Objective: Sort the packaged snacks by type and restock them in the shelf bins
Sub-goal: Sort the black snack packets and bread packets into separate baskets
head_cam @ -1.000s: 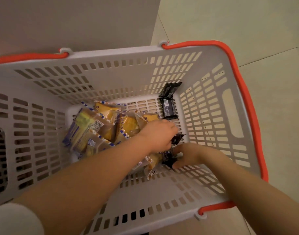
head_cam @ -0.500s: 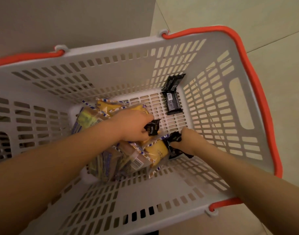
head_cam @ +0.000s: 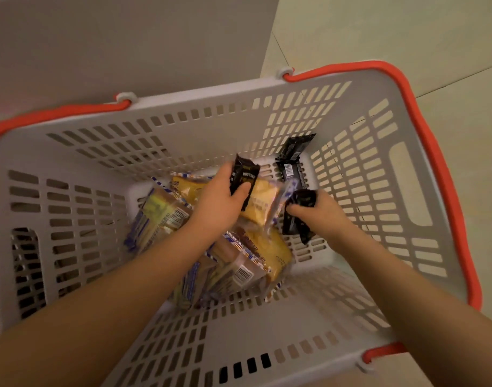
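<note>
Black snack packets [head_cam: 244,178] fill both hands: left [head_cam: 221,203] grips one, right [head_cam: 320,212] clutches several [head_cam: 299,216]

The left hand [head_cam: 219,203] now lifts 1 black snack pack [head_cam: 243,178] above the yellow packs [head_cam: 263,196]; the right hand [head_cam: 320,213] grips black packs [head_cam: 300,216] beside them.

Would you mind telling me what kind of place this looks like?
Probably a small shop or stockroom: a grey slotted plastic shopping basket with red handles sits on a pale tiled floor, holding yellow packaged cakes and black snack bars.
</note>
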The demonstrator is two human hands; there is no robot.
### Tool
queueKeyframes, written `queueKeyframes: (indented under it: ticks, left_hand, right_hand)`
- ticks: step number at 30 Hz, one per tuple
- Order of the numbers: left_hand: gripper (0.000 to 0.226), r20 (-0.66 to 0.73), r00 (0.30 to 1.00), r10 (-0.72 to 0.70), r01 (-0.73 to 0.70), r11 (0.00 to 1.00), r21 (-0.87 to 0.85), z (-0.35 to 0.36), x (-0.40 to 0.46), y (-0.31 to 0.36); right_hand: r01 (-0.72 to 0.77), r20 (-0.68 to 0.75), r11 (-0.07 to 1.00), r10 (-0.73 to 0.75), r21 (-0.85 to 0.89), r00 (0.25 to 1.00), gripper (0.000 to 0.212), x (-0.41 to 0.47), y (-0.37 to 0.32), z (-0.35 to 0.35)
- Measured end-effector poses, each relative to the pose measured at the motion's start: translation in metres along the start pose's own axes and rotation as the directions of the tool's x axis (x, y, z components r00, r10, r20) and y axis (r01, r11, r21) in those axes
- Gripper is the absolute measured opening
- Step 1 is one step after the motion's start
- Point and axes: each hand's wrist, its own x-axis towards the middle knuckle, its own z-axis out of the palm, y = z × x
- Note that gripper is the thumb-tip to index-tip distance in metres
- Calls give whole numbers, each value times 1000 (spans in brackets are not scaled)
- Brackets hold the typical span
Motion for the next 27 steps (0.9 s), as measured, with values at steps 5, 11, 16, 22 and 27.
queueKeyframes:
  ticks: [5, 11, 16, 22, 27]
  left_hand:
    - [32, -5, 1000, -1, 1, 999, -47, -2, 2, 13]
    - [42, 197, 980, 8, 55, 950, -308, -5, -13, 17]
    - [61, 186, 982, 10, 20, 987, -159, -16, -7, 4]
    - [60, 93, 995, 39, -52, 989, 141, -30, 3, -18]
    - [64, 29, 998, 51, -56, 976, 209, -30, 12, -24]
  right_hand:
    - [9, 119, 866, -79, 500, 990, 27, -26, -39, 3]
    - [39, 47, 756, -93, 654, 995, 24, -44, -70, 45]
    - [-154, 250, 418, -185, 895, 950, 79, -46, -81, 58]
    - [142, -306, 962, -66, 234, 950, 29, 1, -66, 34]
    - [-14, -409, 1000, 15, 5, 913, 27, 57, -35, 22]
